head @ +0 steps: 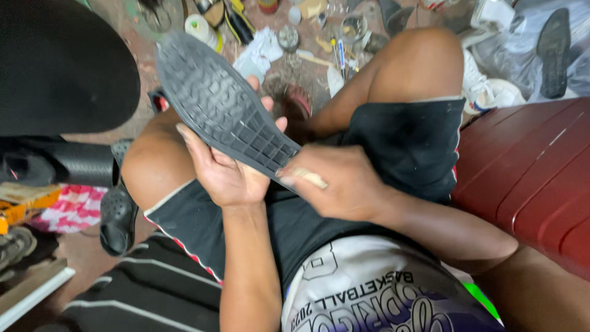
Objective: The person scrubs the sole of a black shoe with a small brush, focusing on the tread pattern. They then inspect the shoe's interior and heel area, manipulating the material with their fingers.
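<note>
The left hand [224, 172] has its grip closed under the black tread sole [224, 107], held tilted above the lap; the right hand [335, 184] pinches a pale tool [307, 177] against the sole's heel edge; beyond the knees, the cluttered floor [307, 61] leaves little open room; a red bench [528, 166] borders the right.

Shoe sole [224, 110] was black, with a moulded grid of small squares and ridged tread. Small tool [309, 177] in the right hand [341, 187] was pale tan. Shorts [405, 144] were black with red and white trim at the hems. Shirt [362, 295] was white with black lettering and purple patches. Bench [528, 172] was dark red (plain, grooved). Cloth [74, 209] at left was pink and white, checked. Clog [117, 218] was black. Striped fabric [147, 292] at bottom was black with thin white stripes. Floor [144, 61] was reddish brown, with mixed-colour clutter.
</note>
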